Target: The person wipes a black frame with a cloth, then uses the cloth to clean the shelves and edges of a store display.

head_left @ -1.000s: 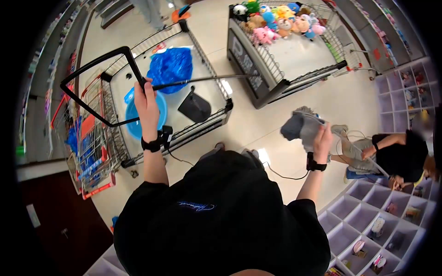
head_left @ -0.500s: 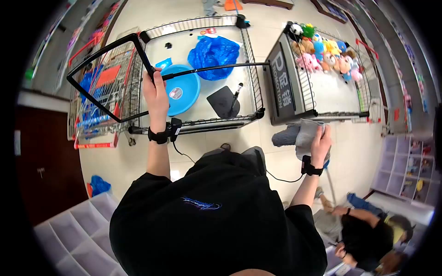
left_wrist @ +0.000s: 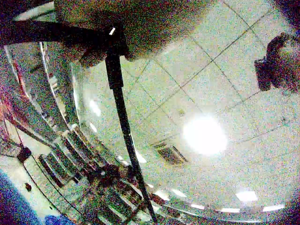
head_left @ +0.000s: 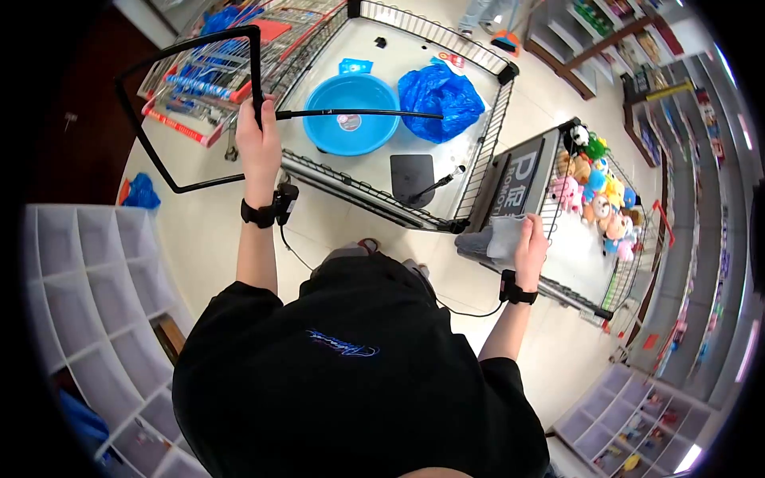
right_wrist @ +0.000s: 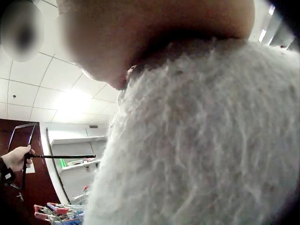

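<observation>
- Left grip (head_left: 260, 151) curled round the black frame (head_left: 256, 60), its rod (head_left: 358, 113) sticking out above the blue basin (head_left: 331, 137)
- Right grip (head_left: 530, 248) grasping the grey fuzzy cloth (head_left: 504, 239), before the toy cart (head_left: 570, 263)
- Basin and blue bag (head_left: 440, 103) side by side in the wire cart (head_left: 351, 48)

The head view looks forward and steeply down from above the black shirt (head_left: 343, 390), past the left hand (head_left: 259, 155) and right hand (head_left: 530, 255) to the cart (head_left: 374, 171) farther off. The left wrist view sits close to its hand, facing up along the black rod (left_wrist: 125, 122) towards the ceiling (left_wrist: 225, 89). Almost against the fluffy cloth (right_wrist: 197, 136), the right wrist view faces left and upward, sharing with the head view the left hand and black frame (head_left: 256, 72).
</observation>
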A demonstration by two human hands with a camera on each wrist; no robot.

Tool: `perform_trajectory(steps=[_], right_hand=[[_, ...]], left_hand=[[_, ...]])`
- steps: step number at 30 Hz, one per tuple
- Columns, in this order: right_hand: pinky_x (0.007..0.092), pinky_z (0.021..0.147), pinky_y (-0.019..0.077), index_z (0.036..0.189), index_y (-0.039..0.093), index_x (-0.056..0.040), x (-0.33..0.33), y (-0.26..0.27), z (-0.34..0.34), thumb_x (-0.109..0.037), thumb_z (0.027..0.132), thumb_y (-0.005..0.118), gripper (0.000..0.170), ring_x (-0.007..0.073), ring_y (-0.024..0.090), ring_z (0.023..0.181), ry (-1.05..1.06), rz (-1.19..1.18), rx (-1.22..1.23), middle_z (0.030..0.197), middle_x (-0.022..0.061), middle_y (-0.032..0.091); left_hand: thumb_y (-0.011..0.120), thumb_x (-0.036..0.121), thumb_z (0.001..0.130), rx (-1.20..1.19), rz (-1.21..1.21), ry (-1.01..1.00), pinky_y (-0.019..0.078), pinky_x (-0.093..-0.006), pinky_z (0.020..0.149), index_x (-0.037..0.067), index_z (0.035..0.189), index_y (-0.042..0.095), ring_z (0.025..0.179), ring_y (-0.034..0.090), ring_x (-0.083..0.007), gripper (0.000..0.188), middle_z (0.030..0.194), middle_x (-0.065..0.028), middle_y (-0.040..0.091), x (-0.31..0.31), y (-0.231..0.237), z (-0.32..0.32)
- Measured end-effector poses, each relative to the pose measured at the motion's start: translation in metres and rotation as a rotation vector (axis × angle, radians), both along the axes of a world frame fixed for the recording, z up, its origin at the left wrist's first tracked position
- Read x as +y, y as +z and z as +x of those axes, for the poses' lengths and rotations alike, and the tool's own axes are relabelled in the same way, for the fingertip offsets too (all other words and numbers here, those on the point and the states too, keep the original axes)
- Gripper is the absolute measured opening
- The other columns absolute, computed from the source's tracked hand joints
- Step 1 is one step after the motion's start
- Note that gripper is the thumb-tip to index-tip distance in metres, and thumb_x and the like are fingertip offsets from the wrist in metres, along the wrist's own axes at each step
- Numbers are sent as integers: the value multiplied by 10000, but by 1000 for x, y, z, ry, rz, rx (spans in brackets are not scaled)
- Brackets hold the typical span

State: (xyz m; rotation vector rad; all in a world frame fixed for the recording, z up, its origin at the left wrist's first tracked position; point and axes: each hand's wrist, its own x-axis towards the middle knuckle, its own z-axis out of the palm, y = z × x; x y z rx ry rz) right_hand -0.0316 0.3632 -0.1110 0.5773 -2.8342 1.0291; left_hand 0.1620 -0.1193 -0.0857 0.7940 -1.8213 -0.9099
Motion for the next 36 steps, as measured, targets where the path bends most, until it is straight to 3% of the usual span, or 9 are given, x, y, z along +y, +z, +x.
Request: perform_trajectory(steps=[2,6,10,11,17,21,24,32,36], right_hand=[[427,701,505,1174,639,-32,-3,-11,-9,-369,1098,491,375,363,667,748,71,-44,26,826,212,677],[442,631,479,1153,638,-58,-5,-15,-20,-359,1077,536,327,369,638,676,137,50,-148,782,205,659],[459,678,524,1169,648,-92,-7,-27,-28,-417,988,671,372,393,696,747,262,28,-74,899,203,725],[457,723,550,1199,651,-107,-6,-30,-33,-428,948,715,412,402,720,828,272,75,-114,952,206,741],[462,769,565,1248,657,-125,-17,-30,-45,-409,937,722,426,427,719,877,405,42,-90,955,216,739],[480,766,559,1295,647,-140,-30,-21,-42,-365,916,743,451,430,711,872,482,74,-52,937,232,732],[490,757,553,1393,616,-179,-31,-24,-44,-311,898,756,531,438,701,861,526,88,-58,909,246,720],[506,741,544,1545,499,-276,-51,-12,-50,-260,888,749,703,445,690,817,645,176,-111,842,251,704],[508,747,542,1550,487,-318,-59,-34,-59,-249,886,742,714,446,689,812,726,133,-99,825,258,697]], left_hand=[[552,242,1086,-15,-53,35,490,-361,815,12,1130,664,882,627,-264,260,971,-132,666,5,1,10],[561,219,1076,-106,-221,103,492,-359,797,4,1155,666,867,626,-270,252,975,-137,656,30,25,17],[584,214,1068,-83,-256,85,492,-339,781,6,1198,662,861,628,-259,258,983,-130,652,55,47,12],[588,213,1067,-59,-272,72,493,-336,777,9,1211,661,859,629,-258,261,983,-129,652,59,56,7],[669,115,997,-55,-459,-27,523,-358,831,24,1355,621,930,660,-321,373,1024,-172,663,93,119,-16],[703,144,968,-108,-632,-169,524,-402,835,70,1416,582,956,635,-368,470,1067,-163,632,117,128,-44],[705,97,958,-229,-665,-174,522,-354,782,79,1453,562,887,629,-327,516,1062,-148,633,135,133,-57],[716,177,952,-229,-866,-299,519,-398,689,199,1470,581,796,635,-308,535,1005,-99,629,155,151,-94],[723,216,942,-237,-997,-274,505,-326,609,236,1468,590,720,625,-229,542,933,-61,601,161,155,-109]])
